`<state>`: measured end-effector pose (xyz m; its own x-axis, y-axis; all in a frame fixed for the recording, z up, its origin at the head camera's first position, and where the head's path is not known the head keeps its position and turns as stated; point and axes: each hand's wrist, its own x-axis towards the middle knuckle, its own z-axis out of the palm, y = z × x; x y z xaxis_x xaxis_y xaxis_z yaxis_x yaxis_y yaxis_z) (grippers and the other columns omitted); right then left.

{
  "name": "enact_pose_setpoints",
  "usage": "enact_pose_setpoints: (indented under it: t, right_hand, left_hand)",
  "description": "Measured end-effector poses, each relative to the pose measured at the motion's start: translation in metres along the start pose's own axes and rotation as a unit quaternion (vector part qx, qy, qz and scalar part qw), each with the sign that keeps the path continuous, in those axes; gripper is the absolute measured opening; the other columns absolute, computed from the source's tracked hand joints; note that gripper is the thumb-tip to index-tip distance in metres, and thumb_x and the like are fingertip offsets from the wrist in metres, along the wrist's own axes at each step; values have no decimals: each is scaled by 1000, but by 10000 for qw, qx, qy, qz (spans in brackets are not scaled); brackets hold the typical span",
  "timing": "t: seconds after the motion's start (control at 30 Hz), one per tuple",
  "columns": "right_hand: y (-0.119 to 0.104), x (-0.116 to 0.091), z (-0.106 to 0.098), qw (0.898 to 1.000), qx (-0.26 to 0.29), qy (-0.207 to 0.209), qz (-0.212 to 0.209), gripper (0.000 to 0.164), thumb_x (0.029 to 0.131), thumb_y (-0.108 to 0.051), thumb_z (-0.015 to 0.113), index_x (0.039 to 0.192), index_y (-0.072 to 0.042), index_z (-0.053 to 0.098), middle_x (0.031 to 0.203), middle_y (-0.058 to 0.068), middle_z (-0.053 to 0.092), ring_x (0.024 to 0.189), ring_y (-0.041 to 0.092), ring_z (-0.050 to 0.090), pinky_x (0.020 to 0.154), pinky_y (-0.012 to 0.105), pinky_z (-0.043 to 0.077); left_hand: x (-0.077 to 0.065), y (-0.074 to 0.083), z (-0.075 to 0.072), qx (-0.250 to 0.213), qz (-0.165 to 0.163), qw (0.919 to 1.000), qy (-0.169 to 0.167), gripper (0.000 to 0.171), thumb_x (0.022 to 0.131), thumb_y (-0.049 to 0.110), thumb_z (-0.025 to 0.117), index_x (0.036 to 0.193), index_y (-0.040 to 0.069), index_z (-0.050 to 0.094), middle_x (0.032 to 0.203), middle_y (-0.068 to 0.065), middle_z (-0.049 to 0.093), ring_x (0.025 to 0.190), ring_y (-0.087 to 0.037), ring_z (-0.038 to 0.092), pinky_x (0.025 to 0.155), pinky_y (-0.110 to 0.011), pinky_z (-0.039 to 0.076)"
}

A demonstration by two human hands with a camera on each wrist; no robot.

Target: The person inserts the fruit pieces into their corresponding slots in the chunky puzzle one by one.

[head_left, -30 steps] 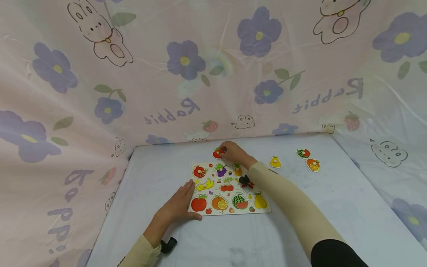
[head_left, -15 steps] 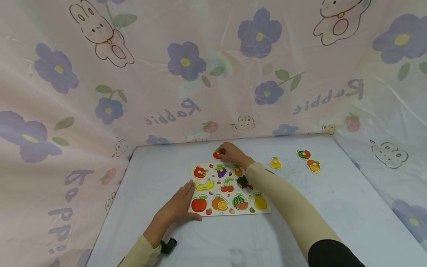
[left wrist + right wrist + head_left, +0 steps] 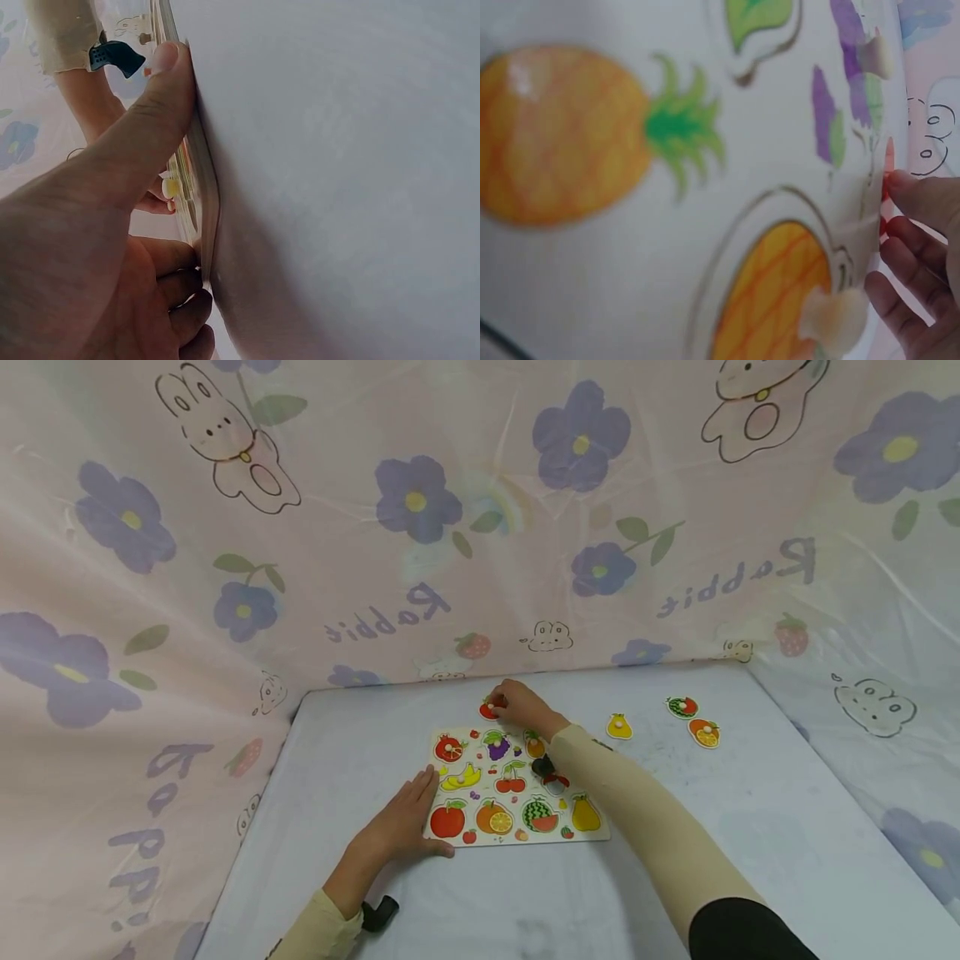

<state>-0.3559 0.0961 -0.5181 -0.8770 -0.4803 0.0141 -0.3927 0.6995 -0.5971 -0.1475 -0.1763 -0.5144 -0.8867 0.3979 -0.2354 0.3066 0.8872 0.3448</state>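
Note:
A fruit puzzle board (image 3: 480, 797) lies flat on the table in the head view. My left hand (image 3: 401, 810) lies along its left side, fingers extended and thumb by the front corner. In the left wrist view the thumb (image 3: 161, 90) and fingertips touch the board's edge (image 3: 206, 187). Just behind the board, my right hand (image 3: 522, 703) pinches a red apple puzzle piece (image 3: 487, 707), partly hidden by the fingers. Only a red sliver of it shows beside the fingertips in the right wrist view, past the knobbed pineapple piece (image 3: 772, 277) in the board.
Right of the board lie a loose pear piece (image 3: 619, 726), a watermelon piece (image 3: 682, 707) and an orange piece (image 3: 705, 733). Knobbed pomegranate (image 3: 448, 747), grape (image 3: 496, 745) and banana (image 3: 461, 777) pieces sit in the board. A patterned curtain (image 3: 480, 560) rises behind the table.
My right forearm has shifted slightly left while the hand stays at the apple piece. The left hand and the board have not moved.

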Motion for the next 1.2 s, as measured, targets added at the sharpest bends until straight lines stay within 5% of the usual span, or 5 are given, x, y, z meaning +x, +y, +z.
enact_pose_setpoints:
  t: [0.83, 1.2]
  right_hand:
    - [-3, -11, -7, 9994, -98, 287, 159, 18, 106, -24, 73, 115, -10, 75, 105, 4, 68, 93, 20, 62, 89, 37, 58]
    - [-9, -23, -15, 9990, -93, 414, -114, 16, 105, -27, 74, 111, -13, 76, 103, 1, 67, 90, 17, 60, 81, 34, 56]
  left_hand:
    - [-1, 4, -3, 9, -3, 10000, 19, 128, 76, 54, 94, 169, -1, 24, 178, -18, 20, 164, -36, 20, 133, -52, 23]
    - [-3, 6, -6, -77, -1, 10000, 38, 128, 76, 54, 95, 168, -2, 25, 177, -19, 21, 164, -36, 20, 133, -51, 23]
